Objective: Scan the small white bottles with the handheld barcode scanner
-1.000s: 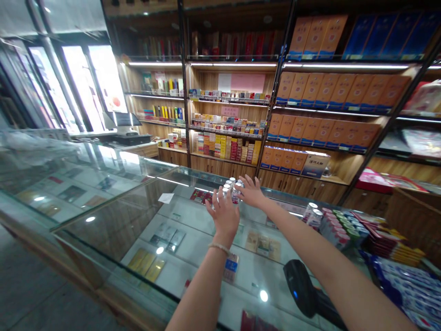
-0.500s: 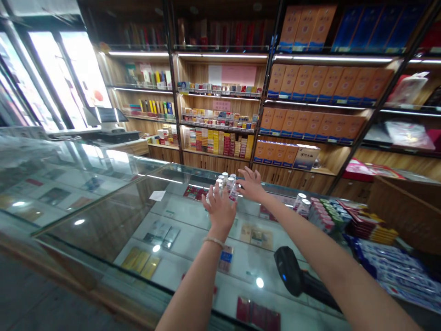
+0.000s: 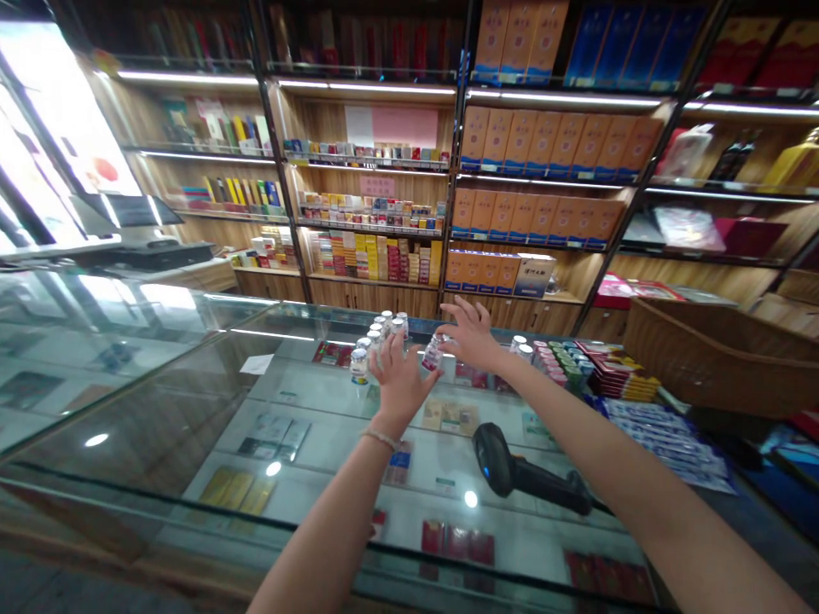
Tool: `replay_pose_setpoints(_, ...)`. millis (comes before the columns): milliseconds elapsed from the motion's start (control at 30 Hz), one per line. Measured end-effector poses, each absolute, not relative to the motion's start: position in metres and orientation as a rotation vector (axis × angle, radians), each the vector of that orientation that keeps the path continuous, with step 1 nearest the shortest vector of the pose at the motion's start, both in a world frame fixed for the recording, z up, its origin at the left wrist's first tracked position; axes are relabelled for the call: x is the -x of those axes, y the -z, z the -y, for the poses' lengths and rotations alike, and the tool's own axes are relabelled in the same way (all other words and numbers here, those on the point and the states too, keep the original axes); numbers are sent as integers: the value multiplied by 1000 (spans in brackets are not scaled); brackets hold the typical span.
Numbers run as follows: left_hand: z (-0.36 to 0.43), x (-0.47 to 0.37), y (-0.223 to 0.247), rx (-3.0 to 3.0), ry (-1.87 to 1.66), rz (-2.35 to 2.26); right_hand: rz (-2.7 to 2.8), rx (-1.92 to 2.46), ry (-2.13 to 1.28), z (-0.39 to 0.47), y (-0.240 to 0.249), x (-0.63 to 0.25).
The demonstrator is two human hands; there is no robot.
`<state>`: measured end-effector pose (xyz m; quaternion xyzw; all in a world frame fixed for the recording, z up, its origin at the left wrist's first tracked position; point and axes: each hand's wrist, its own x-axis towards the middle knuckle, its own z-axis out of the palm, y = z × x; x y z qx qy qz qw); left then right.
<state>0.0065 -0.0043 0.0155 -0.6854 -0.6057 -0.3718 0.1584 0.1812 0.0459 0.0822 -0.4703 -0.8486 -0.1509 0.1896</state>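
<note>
I had the right hand point(image 3: 470, 334) holding one small bottle point(image 3: 432, 352), tilted, over the far part of the glass desk point(image 3: 342, 418): whitish, with a pink-purple patch. I saw the left hand point(image 3: 400, 388) spread wide, just beside at least six upright bottles point(image 3: 359, 365), partly hidden by its fingers. One black scanner point(image 3: 531, 479) lay nearer me.

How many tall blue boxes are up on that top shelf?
4 blue boxes, side by side, to the right of three orange boxes; any behind them would be hidden.
</note>
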Motion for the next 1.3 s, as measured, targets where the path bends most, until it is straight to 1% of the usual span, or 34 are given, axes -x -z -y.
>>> replay_pose_setpoints(267,16,-32,-37,2045,1125,1471,2262,1321,369,-3,-110,-221)
replay_pose_setpoints(433,22,-53,-45,2114,1139,1361,2170,1336,365,17,-110,-244)
replay_pose_setpoints(767,22,-80,-41,2109,1276,1239,1932,1396,445,42,-69,-291)
replay_pose_setpoints(1067,33,-77,-32,2115,1214,1085,1926,1430,595,67,-29,-301)
replay_pose_setpoints(1300,38,-74,-30,2143,1129,1030,1853,1372,822,73,-18,-300)
